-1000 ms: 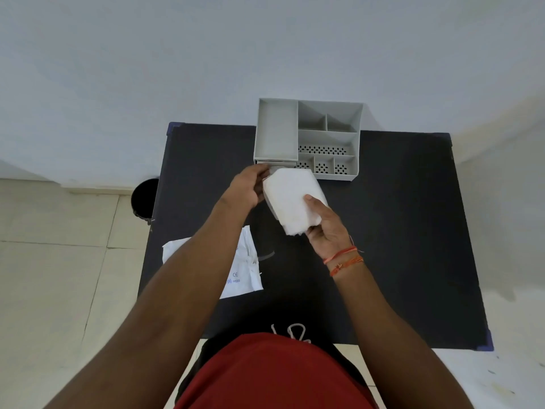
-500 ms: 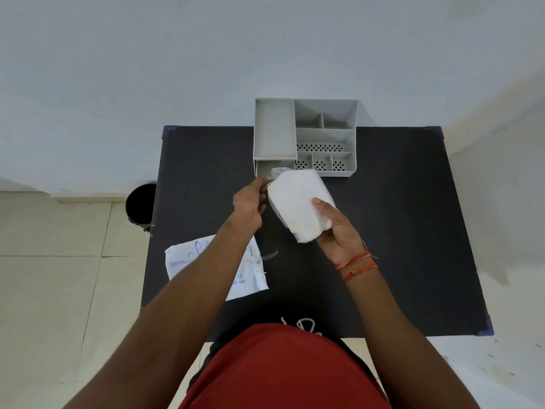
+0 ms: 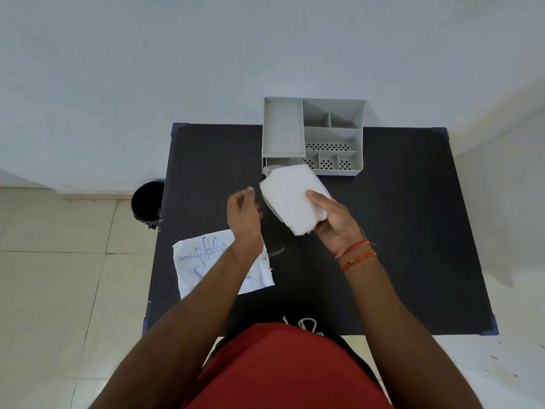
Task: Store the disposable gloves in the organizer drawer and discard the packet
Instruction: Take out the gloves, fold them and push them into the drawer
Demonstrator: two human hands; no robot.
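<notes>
Gripping the folded gloves in the right hand, long axis angled toward the organizer, left hand loosely curled, empty

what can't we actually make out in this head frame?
- Organizer drawer: the glove stack in the right hand covers the front, so how far it is open cannot be told.
- Left hand: motion-blurred, fingers unclear.
- Packet: print partly covered by the left forearm.
- Bin: partly behind the table edge, contents dark.
</notes>
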